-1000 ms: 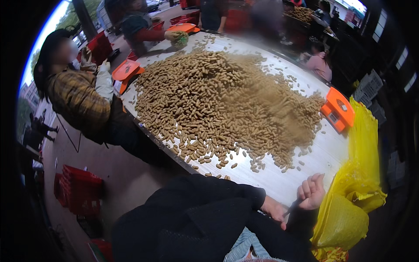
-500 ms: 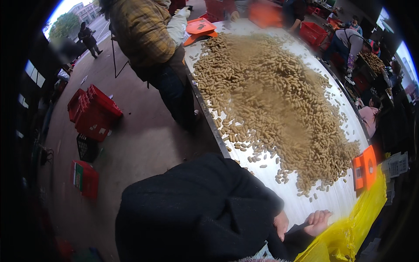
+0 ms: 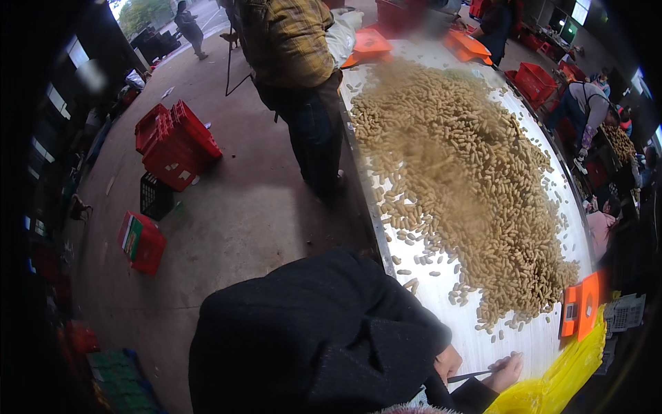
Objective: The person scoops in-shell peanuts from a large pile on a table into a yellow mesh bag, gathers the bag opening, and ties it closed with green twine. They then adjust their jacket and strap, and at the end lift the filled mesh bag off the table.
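Note:
Low in the view, my left hand comes out of a black sleeve with its fingers closed at one end of a thin dark strip. The other end runs to my right hand, whose fingers are curled in around it. What the strip is, I cannot make out. Both hands are over the near end of a white table, beside a yellow plastic bag. Beyond them lies a wide heap of unshelled peanuts. An orange scale stands at the table's right edge.
Across the table's left side stands a person in a plaid shirt. More orange scales sit at the far end. Red crates and a black crate are on the floor at left. Other people work at right.
The view has shifted, so the table and crates sit farther right. The dark strip now stretches thinly between my hands, and my right hand's fingers have curled lower.

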Tool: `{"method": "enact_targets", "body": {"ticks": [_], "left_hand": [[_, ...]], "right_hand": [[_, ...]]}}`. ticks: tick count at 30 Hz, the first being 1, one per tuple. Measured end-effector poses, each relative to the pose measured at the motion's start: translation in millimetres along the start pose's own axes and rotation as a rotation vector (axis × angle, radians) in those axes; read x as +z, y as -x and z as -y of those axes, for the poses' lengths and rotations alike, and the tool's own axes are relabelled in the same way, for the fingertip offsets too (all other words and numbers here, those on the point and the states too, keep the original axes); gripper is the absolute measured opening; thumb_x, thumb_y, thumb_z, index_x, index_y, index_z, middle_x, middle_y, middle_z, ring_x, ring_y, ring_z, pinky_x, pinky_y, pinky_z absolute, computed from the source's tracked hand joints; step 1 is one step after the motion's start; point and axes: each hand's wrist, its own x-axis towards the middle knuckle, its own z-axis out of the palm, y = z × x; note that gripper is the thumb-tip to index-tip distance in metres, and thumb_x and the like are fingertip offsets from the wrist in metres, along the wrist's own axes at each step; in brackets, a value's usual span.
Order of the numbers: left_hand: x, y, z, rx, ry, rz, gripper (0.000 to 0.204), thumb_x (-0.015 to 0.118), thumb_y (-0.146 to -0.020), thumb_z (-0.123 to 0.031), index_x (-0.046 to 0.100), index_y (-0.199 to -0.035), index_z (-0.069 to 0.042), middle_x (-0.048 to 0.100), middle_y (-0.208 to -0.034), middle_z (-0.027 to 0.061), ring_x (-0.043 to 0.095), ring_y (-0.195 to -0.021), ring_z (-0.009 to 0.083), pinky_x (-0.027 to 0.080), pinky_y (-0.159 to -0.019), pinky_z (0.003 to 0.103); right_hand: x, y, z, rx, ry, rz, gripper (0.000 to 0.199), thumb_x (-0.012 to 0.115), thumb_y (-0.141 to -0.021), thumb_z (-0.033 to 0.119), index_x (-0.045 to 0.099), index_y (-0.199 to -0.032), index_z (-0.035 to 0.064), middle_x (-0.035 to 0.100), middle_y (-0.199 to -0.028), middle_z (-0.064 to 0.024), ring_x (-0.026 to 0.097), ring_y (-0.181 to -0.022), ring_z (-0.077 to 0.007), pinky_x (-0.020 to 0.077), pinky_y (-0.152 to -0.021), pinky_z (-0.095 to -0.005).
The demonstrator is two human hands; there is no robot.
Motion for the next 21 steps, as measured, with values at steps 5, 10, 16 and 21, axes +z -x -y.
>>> {"method": "enact_targets", "body": {"ticks": [5,10,16,21], "left_hand": [[-8.1,42.0,-20.5,0.186,-0.144,-0.171,0.029,0.078,-0.081,-0.03,0.072,-0.081,-0.002,0.069,-0.071,0.0117,0.068,-0.07,0.0248,0.051,-0.062,0.038],[-30.0,143.8,-33.6,0.008,-0.099,-0.349,0.022,0.076,-0.081,-0.024,0.07,-0.076,-0.003,0.069,-0.072,0.0105,0.068,-0.068,0.0243,0.051,-0.061,0.037],[20.8,264.7,-49.7,-0.298,0.005,-0.591,0.018,0.072,-0.084,-0.021,0.069,-0.088,-0.004,0.069,-0.083,0.011,0.066,-0.079,0.0251,0.051,-0.071,0.037],[74.8,309.0,-67.7,-0.659,-0.414,-1.09,0.02,0.073,-0.081,-0.022,0.066,-0.094,-0.008,0.063,-0.1,0.0125,0.059,-0.102,0.0329,0.049,-0.084,0.044]], "right_hand": [[-4.9,19.4,7.2,-0.446,0.383,0.179,0.026,0.054,-0.099,0.02,0.061,-0.086,-0.0009,0.056,-0.067,-0.0043,0.051,-0.06,-0.0113,0.0411,-0.058,-0.0257],[8.7,84.6,30.2,-0.23,0.417,0.935,0.014,0.062,-0.092,0.009,0.064,-0.084,-0.0031,0.064,-0.071,-0.007,0.056,-0.064,-0.0113,0.0456,-0.062,-0.0263],[14.9,113.3,26.8,0.022,0.455,1.174,0.02,0.065,-0.095,0.015,0.066,-0.089,-0.0036,0.066,-0.074,-0.0059,0.059,-0.07,-0.0105,0.048,-0.066,-0.0257],[20.8,92.7,8.9,-0.033,0.469,1.388,0.017,0.064,-0.096,0.014,0.065,-0.095,-0.0033,0.066,-0.083,-0.0059,0.06,-0.077,-0.0111,0.0486,-0.073,-0.0253]]}}
